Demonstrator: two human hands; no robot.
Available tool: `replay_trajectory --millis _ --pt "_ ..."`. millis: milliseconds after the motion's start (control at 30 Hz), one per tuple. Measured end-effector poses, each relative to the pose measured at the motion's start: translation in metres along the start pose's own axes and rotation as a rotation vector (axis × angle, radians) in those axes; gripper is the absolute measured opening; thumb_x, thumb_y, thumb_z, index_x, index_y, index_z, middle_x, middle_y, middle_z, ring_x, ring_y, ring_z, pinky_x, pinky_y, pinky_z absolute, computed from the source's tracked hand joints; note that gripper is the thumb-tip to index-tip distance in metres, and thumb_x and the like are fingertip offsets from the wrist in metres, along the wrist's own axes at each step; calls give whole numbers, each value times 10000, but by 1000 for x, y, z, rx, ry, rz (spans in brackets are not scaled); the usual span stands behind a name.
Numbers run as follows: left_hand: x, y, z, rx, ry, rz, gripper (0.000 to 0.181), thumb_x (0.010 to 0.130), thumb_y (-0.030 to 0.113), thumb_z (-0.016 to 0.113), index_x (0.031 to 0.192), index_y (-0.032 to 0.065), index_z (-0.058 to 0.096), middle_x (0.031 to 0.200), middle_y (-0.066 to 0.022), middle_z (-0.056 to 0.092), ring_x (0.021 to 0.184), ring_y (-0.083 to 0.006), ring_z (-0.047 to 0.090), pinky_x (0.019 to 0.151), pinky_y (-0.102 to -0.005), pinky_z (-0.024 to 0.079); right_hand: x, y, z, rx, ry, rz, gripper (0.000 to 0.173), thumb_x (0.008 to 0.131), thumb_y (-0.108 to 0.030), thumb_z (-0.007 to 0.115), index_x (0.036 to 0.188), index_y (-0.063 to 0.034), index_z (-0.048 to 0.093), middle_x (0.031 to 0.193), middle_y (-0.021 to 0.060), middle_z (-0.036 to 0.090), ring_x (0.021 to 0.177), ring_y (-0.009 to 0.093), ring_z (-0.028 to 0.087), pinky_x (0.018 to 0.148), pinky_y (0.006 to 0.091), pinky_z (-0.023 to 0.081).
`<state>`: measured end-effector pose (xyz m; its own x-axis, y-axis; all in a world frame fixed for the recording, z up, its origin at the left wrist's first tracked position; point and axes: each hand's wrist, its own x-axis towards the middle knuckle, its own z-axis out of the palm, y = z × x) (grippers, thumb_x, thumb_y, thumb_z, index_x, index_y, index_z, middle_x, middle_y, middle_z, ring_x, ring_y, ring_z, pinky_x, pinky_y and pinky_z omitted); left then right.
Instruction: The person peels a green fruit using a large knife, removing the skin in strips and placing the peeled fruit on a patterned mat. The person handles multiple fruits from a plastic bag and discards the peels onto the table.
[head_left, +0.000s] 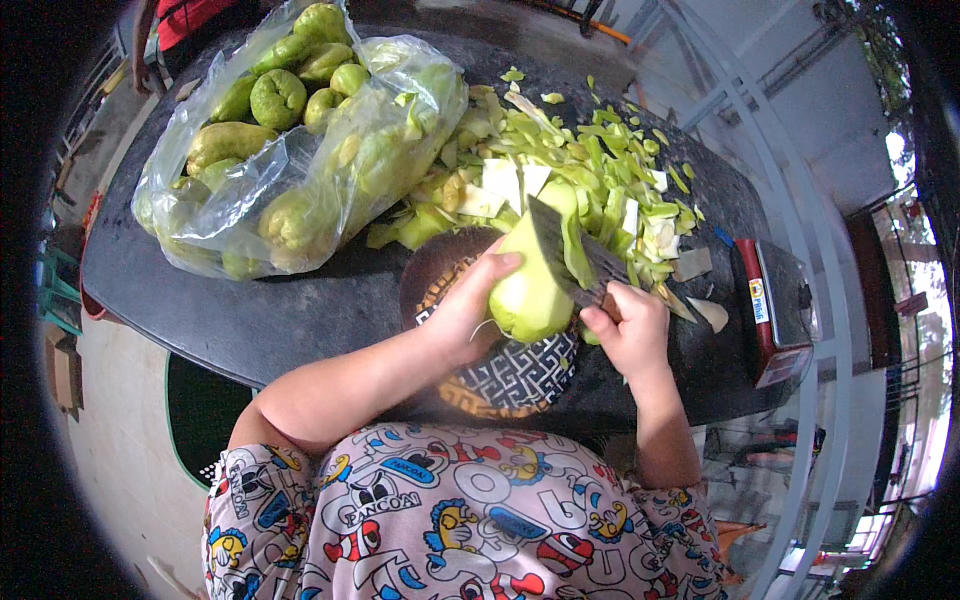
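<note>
My left hand (474, 296) holds a pale green chayote (529, 292), its skin partly pared off, with the narrow end pointing away from me. A wide dark knife blade (553, 244) lies against the chayote's right side, its handle in my right hand (634, 322). A strip of green peel (576, 251) hangs at the blade. Under both hands sits a round patterned plate or bowl (517, 382); which of the two I cannot tell. Beyond the hands spreads a heap of green peelings (600, 161) with some white pieces.
A clear plastic bag (300, 180) full of chayotes lies at the left on the dark tabletop (225, 322). A red-framed box or device (761, 307) stands at the right edge. A person in red (187, 22) stands beyond the table's far left.
</note>
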<state>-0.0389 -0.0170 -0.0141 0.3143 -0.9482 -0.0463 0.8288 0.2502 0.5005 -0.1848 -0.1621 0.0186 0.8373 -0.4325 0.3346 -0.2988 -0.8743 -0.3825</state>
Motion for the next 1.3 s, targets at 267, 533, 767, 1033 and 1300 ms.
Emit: replay_trajectory --millis 267,533,767,1033,1300 --pt "2 -7 -8 89 -21 -42 683 809 441 548 1359 81 363 1293 -139 494 1139 -259 528 964 -420 423 12 34 3 222 116 221 422 872 -342 602 690 28 514 525 111 470 482 156 422 490 333 371" --pt "9 11 -23 -271 -67 -201 627 836 570 466 1276 124 453 1158 -133 576 973 -310 614 713 -513 558 50 60 -20 -187 146 505 468 888 -459 525 787 -11 617 677 190 595 642 346 584 614 402 434" --pt "8 1 -15 -83 -1 -200 587 889 550 380 1293 130 457 1186 -126 578 1015 -322 601 776 -554 514 25 45 -34 126 260 384 373 895 -378 520 795 -23 574 650 133 585 615 285 590 568 376 420" --pt "0 19 -7 -104 -92 -300 633 899 532 401 1319 59 433 1230 -180 542 1079 -301 560 1000 -423 405 -7 -85 -34 90 -101 -349 489 700 -571 681 570 -147 474 544 0 483 501 213 543 492 340 422" --pt "11 3 -24 -12 -123 -213 638 840 460 515 1308 36 423 1210 -189 547 1042 -296 568 953 -420 436 -10 -85 -25 2 -109 -313 511 665 -550 711 576 -113 463 550 37 507 505 245 551 505 346 426"
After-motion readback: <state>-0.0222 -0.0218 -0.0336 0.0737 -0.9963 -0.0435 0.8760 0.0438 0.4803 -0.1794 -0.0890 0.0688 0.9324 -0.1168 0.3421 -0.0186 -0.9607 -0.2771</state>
